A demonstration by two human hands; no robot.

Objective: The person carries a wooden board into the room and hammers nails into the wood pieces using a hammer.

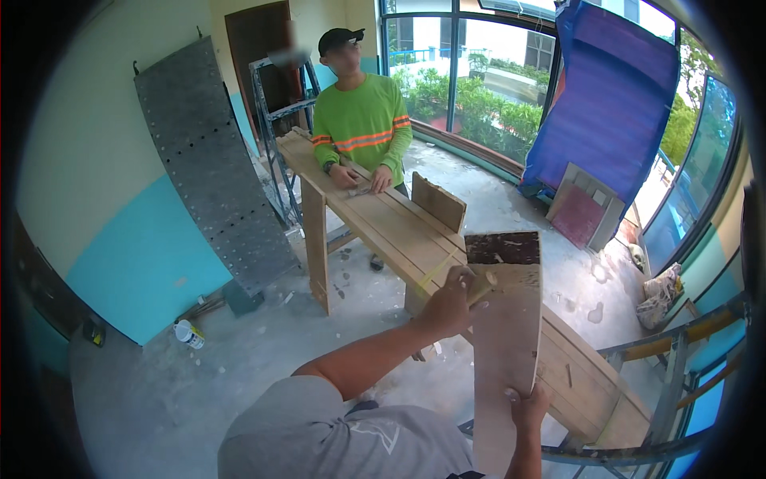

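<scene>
My left hand (448,305) is closed around a short tan cylinder-shaped piece (483,285), held against the upper part of a pale wooden board (507,343). What kind of thing the piece is, I cannot tell. Lower down, my right hand (529,405) grips the board's right edge, thumb on its face. The board stands tilted up in front of me, its top end dark and rough. Beneath and beyond it runs a long plank workbench (383,219), partly hidden by the board and my left arm.
A co-worker in a green top (363,120) stands across the bench, hands on a small greyish item. One stepladder (279,128) stands behind; another ladder (678,383) is at right. A dark perforated panel (207,160) leans left. A white tub (190,334) sits on the floor.
</scene>
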